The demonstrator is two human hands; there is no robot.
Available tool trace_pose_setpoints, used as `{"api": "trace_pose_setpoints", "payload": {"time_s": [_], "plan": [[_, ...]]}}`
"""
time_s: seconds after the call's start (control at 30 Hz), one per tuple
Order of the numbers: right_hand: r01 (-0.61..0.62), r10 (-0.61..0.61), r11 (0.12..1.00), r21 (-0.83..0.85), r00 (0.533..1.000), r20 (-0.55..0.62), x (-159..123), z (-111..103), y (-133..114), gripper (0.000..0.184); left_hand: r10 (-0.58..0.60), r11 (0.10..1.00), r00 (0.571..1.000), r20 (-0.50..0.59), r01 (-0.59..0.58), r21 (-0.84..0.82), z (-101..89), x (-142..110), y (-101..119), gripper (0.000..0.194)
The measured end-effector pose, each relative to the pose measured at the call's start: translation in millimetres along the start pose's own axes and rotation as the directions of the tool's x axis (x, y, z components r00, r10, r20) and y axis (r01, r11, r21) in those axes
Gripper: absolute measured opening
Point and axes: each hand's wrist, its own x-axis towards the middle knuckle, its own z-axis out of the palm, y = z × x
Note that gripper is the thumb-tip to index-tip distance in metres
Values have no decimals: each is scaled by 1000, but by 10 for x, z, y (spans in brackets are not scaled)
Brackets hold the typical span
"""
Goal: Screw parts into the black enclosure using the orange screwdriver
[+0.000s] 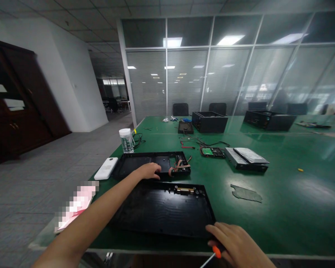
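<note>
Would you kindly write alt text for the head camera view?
A person's right hand holds a partly orange screwdriver at the near corner of a black tray; the left hand is at a second tray behind it, on a green table.

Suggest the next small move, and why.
Probably lay the screwdriver on the green table: the right hand holds it while at the near black tray, which may hamper its grip; the left hand is at the far black tray.

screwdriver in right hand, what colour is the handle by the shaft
The handle is orange there, in the head view.
</note>
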Motion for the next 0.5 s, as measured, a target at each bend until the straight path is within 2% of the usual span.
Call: {"api": "trace_pose_setpoints", "payload": {"time_s": [0.1,0.17,0.27,0.37,0.47,0.5], "plan": [[-57,57,998,-2,996,63,-34,-72,-18,36,45,994,999,-4,-44,102,-17,10,132,16],[-90,89,996,6,992,87,34,-121,-25,29,67,985,998,-10,-65,159,-124,21,235,15],[-115,114,993,25,991,66,249,-164,42,27,92,980,995,-32,-85,183,-418,-2,410,14],[-122,121,992,7,990,72,604,-145,216,20,126,974,991,-45,-115,197,-786,-94,662,15],[-61,65,997,-51,995,80,1043,-56,462,16,179,961,983,-44,-165,221,-1095,-260,1003,15],[-33,35,996,-77,999,27,1180,-17,552,17,186,958,982,-35,-173,228,-1165,-328,1126,15]]}}
